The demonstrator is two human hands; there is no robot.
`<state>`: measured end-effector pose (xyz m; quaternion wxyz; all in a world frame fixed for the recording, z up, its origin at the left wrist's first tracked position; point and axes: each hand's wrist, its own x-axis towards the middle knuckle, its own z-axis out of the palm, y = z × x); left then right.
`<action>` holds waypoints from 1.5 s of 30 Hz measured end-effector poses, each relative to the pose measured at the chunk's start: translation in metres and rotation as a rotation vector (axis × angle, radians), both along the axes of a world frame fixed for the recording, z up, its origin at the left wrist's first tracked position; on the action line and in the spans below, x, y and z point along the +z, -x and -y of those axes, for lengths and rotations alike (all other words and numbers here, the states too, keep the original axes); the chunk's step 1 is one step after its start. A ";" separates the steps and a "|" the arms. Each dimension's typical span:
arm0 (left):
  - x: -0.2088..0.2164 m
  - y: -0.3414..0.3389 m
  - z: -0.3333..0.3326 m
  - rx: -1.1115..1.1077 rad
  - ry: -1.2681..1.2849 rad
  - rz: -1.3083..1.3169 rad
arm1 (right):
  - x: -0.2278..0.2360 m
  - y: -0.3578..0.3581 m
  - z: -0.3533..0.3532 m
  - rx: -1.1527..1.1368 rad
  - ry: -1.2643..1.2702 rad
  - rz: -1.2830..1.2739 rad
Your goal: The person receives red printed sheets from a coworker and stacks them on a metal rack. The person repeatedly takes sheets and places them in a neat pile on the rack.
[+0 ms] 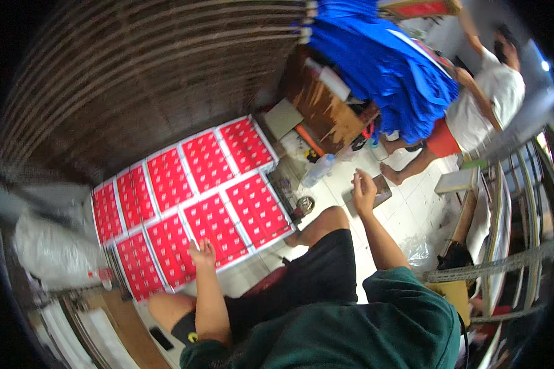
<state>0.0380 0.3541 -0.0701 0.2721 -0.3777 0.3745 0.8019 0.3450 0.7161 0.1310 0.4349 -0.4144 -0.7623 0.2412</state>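
Observation:
My left hand (203,252) is raised over the near row of red sheets (214,220), its fingers loosely bent and apart. I see nothing held in it. Out to the right, my right hand (364,189) is lifted above the tiled floor, fingers half curled and nothing visible between them. The sheets carry small white motifs and white borders. They lie side by side in two rows on a low surface in front of me. Whether they are paper or cloth I cannot tell.
Wire racks (148,67) stand beyond the sheets. A stuffed clear plastic bag (55,249) sits at left. A plastic bottle (319,170) lies on the floor. Blue cloth (388,67) hangs at upper right, beside a person in a white shirt (492,92). A phone (161,338) lies at lower left.

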 end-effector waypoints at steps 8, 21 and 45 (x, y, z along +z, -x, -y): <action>0.162 -0.043 -0.024 -0.508 -0.122 -0.181 | 0.100 -0.106 -0.183 -0.500 -0.092 -0.820; 0.138 -0.110 -0.023 -0.621 0.055 -0.039 | 0.272 -0.140 -0.304 0.390 0.449 -1.429; 0.146 -0.116 0.009 -0.652 0.106 -0.060 | 0.329 -0.174 -0.319 0.261 0.784 -0.743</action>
